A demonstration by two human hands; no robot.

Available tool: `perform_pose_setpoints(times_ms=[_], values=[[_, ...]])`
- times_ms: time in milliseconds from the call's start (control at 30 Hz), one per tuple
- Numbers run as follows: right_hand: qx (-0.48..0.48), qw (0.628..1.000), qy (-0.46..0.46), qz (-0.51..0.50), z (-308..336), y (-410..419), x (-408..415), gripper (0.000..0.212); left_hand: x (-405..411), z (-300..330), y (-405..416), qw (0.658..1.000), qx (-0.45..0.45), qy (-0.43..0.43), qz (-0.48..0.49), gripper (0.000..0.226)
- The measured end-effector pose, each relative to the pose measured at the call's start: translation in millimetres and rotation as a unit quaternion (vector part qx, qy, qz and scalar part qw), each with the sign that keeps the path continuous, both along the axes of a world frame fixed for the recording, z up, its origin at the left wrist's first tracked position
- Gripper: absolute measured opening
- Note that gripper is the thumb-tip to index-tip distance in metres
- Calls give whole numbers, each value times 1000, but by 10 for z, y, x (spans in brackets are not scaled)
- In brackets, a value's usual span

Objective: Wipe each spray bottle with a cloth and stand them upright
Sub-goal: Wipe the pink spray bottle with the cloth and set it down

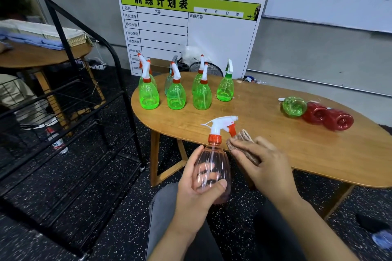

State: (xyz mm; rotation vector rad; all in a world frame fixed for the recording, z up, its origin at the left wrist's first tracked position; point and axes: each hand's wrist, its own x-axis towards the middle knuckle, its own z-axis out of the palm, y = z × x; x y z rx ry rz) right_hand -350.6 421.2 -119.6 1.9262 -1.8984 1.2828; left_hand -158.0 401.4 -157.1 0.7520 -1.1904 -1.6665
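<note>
Left hand (198, 184) grips the pink spray bottle (214, 167), right hand (265, 167) holds the cloth (239, 142); green bottles (176, 95) upright on the oval wooden tabletop (265, 133), speckled dark floor (118, 207) below

bottle in hand (213, 172) is clear pink, orange collar; cloth (241, 144) brown; standing bottles (176, 96) green; two lying ones (337, 119) red.

Pale pink spray bottle (213, 167), clear, white-and-red trigger head, upright at 6 o'clock, off the counter (275, 133). Brown cloth (241, 144) touching its shoulder. Green bottles (176, 95) upright at 11 o'clock. One green bottle (294, 106) and two red bottles (326, 116) lying at 2 o'clock.
</note>
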Motion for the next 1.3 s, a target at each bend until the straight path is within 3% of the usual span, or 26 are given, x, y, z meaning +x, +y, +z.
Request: perform_pose_setpoints(times_ms=[200,500,800,1300], values=[[-67,993,-102,-10,188,-60,22,33,-27,2,30,1000,-6,-4,-12,86],[-27,999,-2,-22,-117,41,-26,29,-13,8,3,1000,6,1,3,85],[-71,983,-172,-9,214,-67,-152,29,-17,10,16,1000,1,-3,-7,85],[-20,971,-236,-11,241,-347,-198,24,-6,-78,-21,1000,-18,-17,-15,85]])
